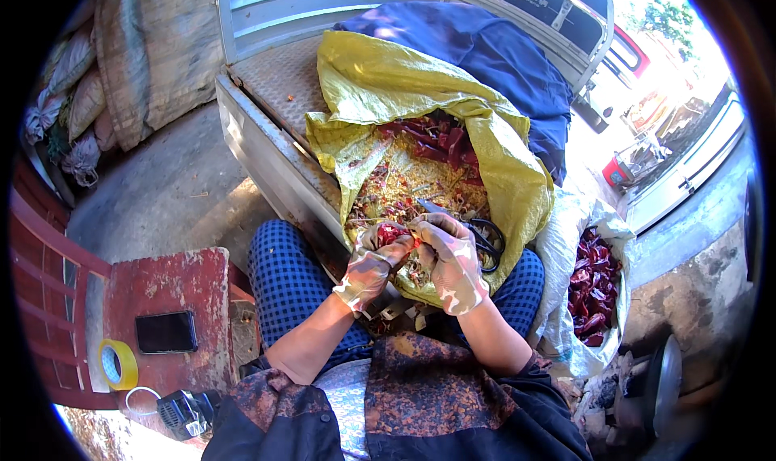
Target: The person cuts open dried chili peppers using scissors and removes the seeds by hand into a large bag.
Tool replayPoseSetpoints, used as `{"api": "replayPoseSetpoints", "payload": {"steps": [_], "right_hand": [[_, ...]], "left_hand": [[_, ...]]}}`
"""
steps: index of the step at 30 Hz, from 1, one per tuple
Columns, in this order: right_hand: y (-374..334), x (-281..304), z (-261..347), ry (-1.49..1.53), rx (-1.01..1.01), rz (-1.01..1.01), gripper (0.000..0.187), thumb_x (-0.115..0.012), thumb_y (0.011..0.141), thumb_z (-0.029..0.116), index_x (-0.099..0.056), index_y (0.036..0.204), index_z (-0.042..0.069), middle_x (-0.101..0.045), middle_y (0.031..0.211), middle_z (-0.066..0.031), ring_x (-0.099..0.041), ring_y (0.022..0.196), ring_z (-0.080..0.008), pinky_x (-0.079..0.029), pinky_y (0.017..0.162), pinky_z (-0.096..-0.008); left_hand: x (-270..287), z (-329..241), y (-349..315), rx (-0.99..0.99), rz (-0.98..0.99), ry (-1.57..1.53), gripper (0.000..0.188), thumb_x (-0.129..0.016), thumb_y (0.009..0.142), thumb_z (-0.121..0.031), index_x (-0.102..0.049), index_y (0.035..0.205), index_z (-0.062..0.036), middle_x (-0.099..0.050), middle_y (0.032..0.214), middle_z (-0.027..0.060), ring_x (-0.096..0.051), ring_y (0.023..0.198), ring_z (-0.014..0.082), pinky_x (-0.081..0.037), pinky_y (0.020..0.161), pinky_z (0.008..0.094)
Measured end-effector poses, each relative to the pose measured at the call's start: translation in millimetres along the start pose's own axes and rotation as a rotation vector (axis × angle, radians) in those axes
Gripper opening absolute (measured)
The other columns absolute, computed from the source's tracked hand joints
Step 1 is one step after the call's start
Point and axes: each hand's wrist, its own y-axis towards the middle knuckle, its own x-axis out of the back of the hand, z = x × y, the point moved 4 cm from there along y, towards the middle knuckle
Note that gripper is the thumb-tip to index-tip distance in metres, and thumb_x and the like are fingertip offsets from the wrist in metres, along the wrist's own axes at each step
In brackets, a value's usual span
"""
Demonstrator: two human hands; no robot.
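Note:
Both my hands wear camouflage-patterned gloves and meet over the mouth of a yellow woven sack (501, 146). My left hand (373, 263) is closed around a dried red chili (391, 234). Pinched together, the fingertips of my right hand (454, 259) meet the chili's end. Behind that hand is a pair of scissors (495, 247) with black handles, its blade showing above the knuckles; whether the hand touches it, I cannot tell. Inside the sack lie many pale yellow seeds (412, 174) with chili scraps, and whole dried red chilies (440, 138) heap at the far side.
The sack rests on a metal truck bed (283, 77) beside dark blue cloth (469, 37). At right stands a white sack (558, 259) of red chilies. A red wooden chair (214, 283) at left bears a phone (166, 332), yellow tape roll (118, 364) and small black device (187, 412).

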Motion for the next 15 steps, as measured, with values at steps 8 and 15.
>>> {"api": "replayPoseSetpoints", "payload": {"steps": [8, 15], "right_hand": [[18, 14, -34, 0.500, -0.448, 0.073, 0.008, -0.053, 0.088, 0.015, -0.059, 0.089, 0.010, -0.049, 0.069, 0.0031, -0.035, 0.049, -0.0057, -0.031, 0.048, -0.0225], [20, 5, -21, 0.492, -0.534, 0.038, 0.008, -0.050, 0.089, 0.012, -0.057, 0.085, 0.010, -0.048, 0.067, 0.0038, -0.029, 0.043, -0.0049, -0.024, 0.044, -0.0214]], "left_hand": [[0, 4, 4, -0.020, -0.029, 0.029, 0.028, -0.072, 0.078, -0.019, -0.060, 0.098, -0.0030, -0.064, 0.091, 0.0051, -0.061, 0.084, 0.0142, -0.051, 0.077, 0.0286], [5, 6, 10, -0.119, 0.062, -0.058, 0.021, -0.067, 0.082, -0.013, -0.060, 0.099, -0.0037, -0.064, 0.092, 0.0055, -0.062, 0.082, 0.0140, -0.052, 0.075, 0.0276]]}}
